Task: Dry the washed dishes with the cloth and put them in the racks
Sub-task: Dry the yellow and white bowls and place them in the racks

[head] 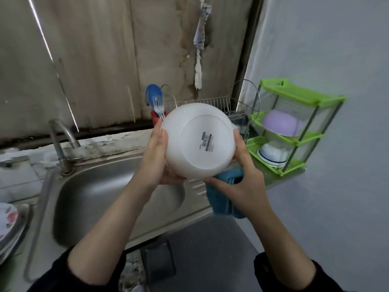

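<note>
A white bowl (197, 142) is held up over the sink's drainboard with its underside and barcode sticker facing me. My left hand (156, 157) grips its left rim, thumb on the outside. My right hand (240, 178) grips the bowl's lower right side and holds a blue cloth (223, 199) that hangs below it. Behind the bowl stands a wire dish rack (210, 103). To the right is a green three-tier rack (299, 131) with a purple bowl (282, 125) on the middle shelf and a white bowl with a blue rim (272, 154) upside down on the bottom shelf.
A steel sink (101, 197) with a tap (61, 140) lies below left. A red cup (157, 118) holds forks and a blue utensil. A flowered plate (8, 220) sits at the left edge. A wall stands close on the right.
</note>
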Motion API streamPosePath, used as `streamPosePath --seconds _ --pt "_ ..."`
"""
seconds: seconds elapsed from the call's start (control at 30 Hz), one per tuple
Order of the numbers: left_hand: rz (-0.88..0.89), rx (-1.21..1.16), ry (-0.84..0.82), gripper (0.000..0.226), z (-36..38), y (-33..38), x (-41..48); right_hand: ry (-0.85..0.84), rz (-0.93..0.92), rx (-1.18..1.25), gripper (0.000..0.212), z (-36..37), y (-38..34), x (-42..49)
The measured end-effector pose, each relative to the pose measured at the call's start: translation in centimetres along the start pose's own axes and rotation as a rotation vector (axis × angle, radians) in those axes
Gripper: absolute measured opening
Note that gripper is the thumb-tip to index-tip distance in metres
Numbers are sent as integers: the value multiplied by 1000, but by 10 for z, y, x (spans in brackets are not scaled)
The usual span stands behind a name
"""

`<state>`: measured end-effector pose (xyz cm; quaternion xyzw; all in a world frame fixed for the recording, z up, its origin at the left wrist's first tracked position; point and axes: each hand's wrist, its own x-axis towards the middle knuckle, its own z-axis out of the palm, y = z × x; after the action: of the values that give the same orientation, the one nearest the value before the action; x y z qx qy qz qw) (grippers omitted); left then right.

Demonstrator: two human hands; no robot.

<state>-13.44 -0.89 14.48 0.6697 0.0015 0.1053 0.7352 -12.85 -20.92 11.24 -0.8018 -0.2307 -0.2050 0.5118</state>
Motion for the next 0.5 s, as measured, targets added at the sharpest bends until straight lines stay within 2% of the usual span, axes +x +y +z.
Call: streamPosePath --seconds 0.17,0.23,0.37,0.5 --pt "206 147 -51 41 43 -14 54 71 79 -24 112 -25 40 28" --pt "304 160 -91 44 63 -20 79 101 93 -10 112 -37 56 46" --pt "385 322 -163 96 92 -18 141 143 116 8 113 -63 85 94" --pt "578 575 -293 137 112 -2 210 188 119 11 113 -90 103 149"
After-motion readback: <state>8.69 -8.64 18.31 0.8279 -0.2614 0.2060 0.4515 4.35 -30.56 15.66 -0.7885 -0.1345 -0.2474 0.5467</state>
